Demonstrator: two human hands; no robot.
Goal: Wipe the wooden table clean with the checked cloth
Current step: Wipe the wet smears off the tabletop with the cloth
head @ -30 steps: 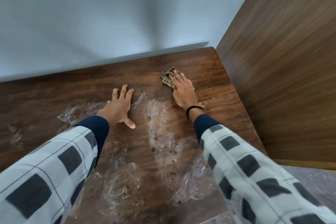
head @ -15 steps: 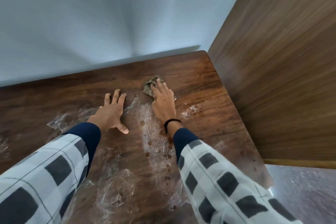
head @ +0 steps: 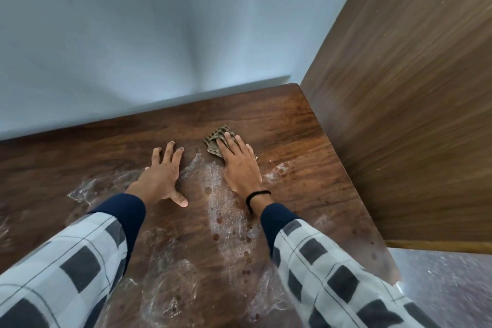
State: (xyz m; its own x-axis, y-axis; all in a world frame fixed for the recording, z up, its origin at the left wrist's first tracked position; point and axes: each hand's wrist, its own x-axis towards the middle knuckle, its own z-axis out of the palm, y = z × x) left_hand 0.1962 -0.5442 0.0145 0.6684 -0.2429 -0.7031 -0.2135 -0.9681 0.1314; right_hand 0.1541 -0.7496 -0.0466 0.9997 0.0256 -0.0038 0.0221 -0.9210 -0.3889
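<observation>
The right fingers (head: 229,142) lay almost straight and pressed flat on the cloth (head: 216,138), not curled round it, so the whole right hand (head: 241,168) could push it along the counter (head: 292,125). The cloth sat bunched under the fingertips, in the far right part, near the wall (head: 159,34). The left fingers (head: 168,154) were spread and held nothing. The left hand (head: 159,181) rested on the wood, probably to support the body. Soapy streaks (head: 223,216) lay between and below the hands, so much wiping seemed left.
</observation>
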